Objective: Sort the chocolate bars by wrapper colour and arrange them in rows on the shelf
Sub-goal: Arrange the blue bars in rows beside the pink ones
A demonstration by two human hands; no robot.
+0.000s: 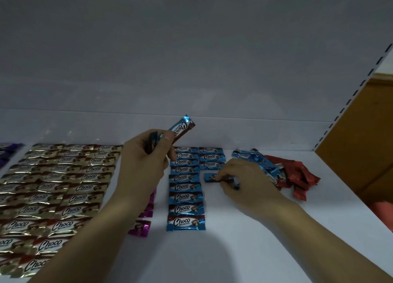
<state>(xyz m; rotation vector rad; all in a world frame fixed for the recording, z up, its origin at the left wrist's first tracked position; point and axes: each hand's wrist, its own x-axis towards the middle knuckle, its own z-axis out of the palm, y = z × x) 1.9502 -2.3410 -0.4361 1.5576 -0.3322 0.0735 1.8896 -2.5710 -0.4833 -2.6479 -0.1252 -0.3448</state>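
With spare blue bars (183,129) gripped aloft in the left hand (144,163), a blue bar (209,177) is pinched against the shelf (234,250) by the right hand (246,182), where the neighbouring blue rows (185,187) could be nudged askew by a hasty release.

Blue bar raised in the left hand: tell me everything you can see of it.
The raised blue bar is a small oblong in shiny, foil-like wrapper: blue, a white band reading Choco, a dark brown edge, crimped top end. It tilts up to the right, in the air above the shelf. The left hand pinches its lower end, thumb on top, together with other wrappers mostly hidden.
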